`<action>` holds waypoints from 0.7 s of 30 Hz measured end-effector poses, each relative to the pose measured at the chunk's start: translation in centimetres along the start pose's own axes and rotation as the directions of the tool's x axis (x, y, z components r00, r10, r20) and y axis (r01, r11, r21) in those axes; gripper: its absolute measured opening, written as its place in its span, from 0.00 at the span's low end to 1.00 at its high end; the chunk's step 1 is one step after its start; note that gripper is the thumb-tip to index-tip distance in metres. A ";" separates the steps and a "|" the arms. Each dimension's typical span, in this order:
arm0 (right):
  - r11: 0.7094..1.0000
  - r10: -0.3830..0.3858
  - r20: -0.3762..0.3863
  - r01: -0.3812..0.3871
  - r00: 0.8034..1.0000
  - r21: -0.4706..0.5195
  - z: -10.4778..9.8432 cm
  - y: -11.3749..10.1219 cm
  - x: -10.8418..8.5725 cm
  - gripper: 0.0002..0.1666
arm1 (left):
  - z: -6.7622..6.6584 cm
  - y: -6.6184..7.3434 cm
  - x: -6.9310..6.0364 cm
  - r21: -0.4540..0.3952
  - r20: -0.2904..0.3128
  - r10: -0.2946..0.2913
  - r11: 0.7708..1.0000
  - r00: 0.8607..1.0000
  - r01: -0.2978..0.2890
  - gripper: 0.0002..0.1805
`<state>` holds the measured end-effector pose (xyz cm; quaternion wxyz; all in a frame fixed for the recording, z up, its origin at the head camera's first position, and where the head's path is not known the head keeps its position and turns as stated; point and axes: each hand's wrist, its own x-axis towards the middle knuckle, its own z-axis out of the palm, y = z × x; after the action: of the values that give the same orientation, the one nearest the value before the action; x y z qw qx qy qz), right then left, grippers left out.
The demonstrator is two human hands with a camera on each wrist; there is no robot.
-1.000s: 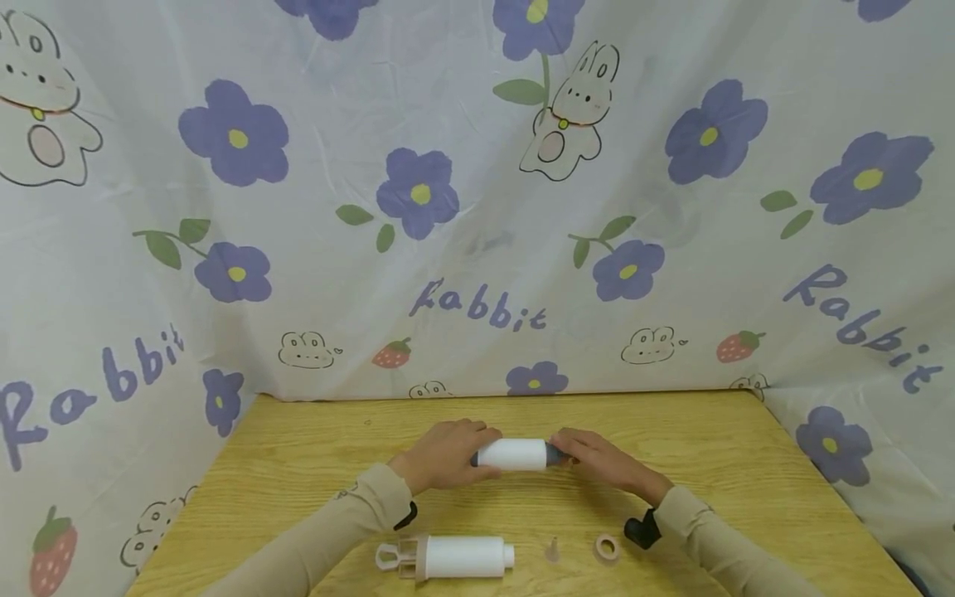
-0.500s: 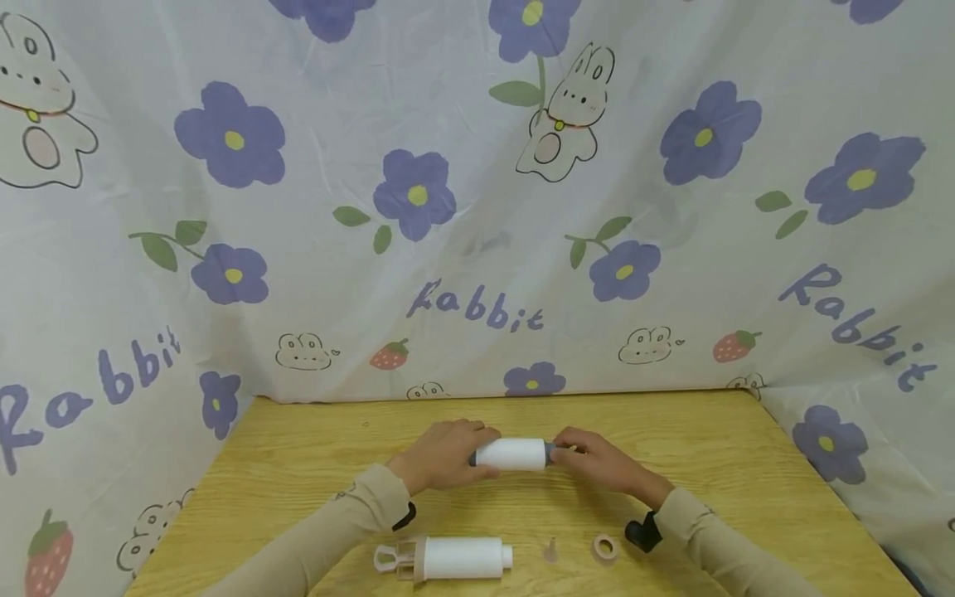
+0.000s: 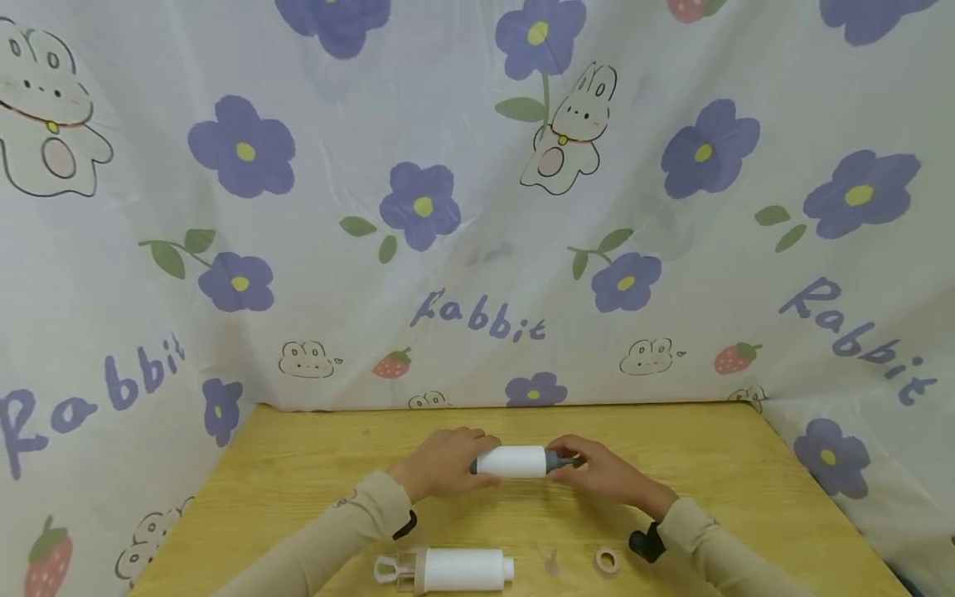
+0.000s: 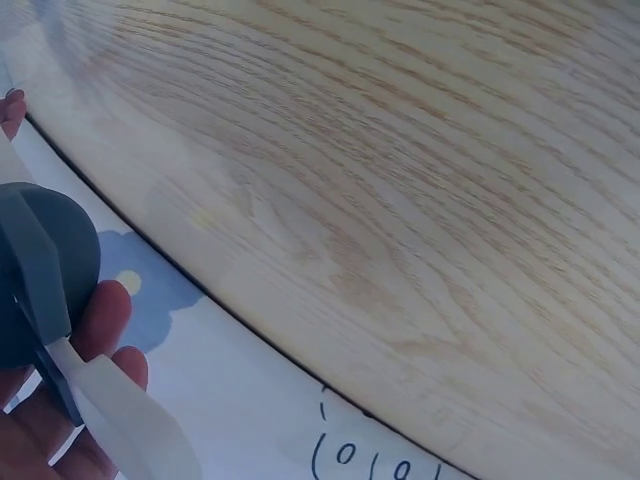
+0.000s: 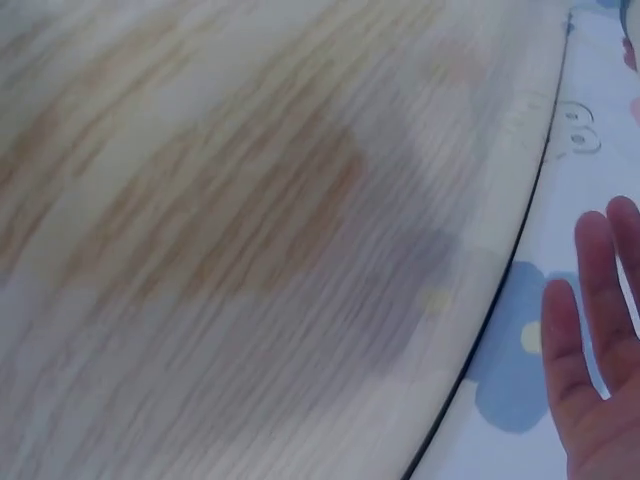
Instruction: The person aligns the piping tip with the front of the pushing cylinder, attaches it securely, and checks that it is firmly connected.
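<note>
My left hand (image 3: 443, 464) grips the left end of a white cylinder (image 3: 511, 461) held above the table. Its dark grey round end cap (image 4: 75, 245) and a pale handle piece (image 4: 135, 425) show beside the left hand's fingers (image 4: 105, 320) in the left wrist view. At the cylinder's other end, the thumb and index finger of my right hand (image 3: 608, 474) pinch a narrow dark grey nozzle (image 3: 567, 461). In the right wrist view the other fingers of the right hand (image 5: 600, 330) are extended; the cylinder lies out of that view.
Nearer the front of the wooden table (image 3: 313, 448) lie a second white cylinder (image 3: 464, 570) with a beige handled end, a small beige cone-shaped piece (image 3: 551, 564) and a beige ring (image 3: 607, 561). A patterned cloth (image 3: 477, 249) hangs behind the table.
My right hand's fingers have shifted from around the dark end to its narrow tip, so more of the nozzle shows. The left hand keeps its grip. The head view has tilted slightly.
</note>
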<state>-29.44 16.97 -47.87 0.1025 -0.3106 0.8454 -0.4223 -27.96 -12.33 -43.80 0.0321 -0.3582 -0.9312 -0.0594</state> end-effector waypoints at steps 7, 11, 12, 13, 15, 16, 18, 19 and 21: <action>0.994 0.013 0.077 -0.021 0.997 0.103 -0.1 0.1 -0.1 0.18 | 0.3 0.2 0.1 0.012 0.006 0.009 1.000 1.000 -0.010 0.28; 0.977 0.043 0.153 -0.074 0.987 0.202 -0.6 0.0 0.1 0.24 | 0.3 0.4 0.2 0.020 -0.002 0.023 1.000 1.000 -0.023 0.29; 0.971 0.058 0.168 -0.095 0.984 0.219 -0.8 0.0 0.2 0.25 | 0.2 0.5 0.2 0.028 -0.002 0.028 0.999 1.000 -0.028 0.29; 0.966 0.076 0.180 -0.117 0.981 0.231 -0.9 0.1 0.2 0.26 | 0.3 0.6 0.1 0.032 -0.001 0.033 0.999 0.999 -0.033 0.29; 0.951 0.113 0.202 -0.165 0.973 0.260 -1.0 0.3 0.2 0.27 | 0.3 0.7 0.1 0.042 0.003 0.045 0.998 0.999 -0.045 0.29; 0.948 0.122 0.205 -0.175 0.971 0.267 -1.1 0.3 0.1 0.27 | 0.3 0.7 0.1 0.047 0.002 0.053 0.997 0.999 -0.053 0.29; 0.951 0.121 0.189 -0.169 0.974 0.260 -1.0 0.4 0.0 0.26 | 0.4 0.7 0.1 0.038 -0.005 0.058 0.998 0.998 -0.058 0.29; 0.962 0.108 0.165 -0.145 0.980 0.231 -0.9 0.4 -0.1 0.25 | 0.4 0.7 0.1 0.035 -0.013 0.059 0.998 0.998 -0.058 0.30; 0.987 0.062 0.105 -0.077 0.993 0.142 -0.6 0.3 -0.2 0.22 | 0.4 0.5 0.1 0.023 -0.024 0.051 0.998 0.998 -0.050 0.30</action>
<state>-29.68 17.64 -47.72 0.1817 -0.2933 0.8165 -0.4630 -27.72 -11.80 -44.16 0.0493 -0.3804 -0.9220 -0.0525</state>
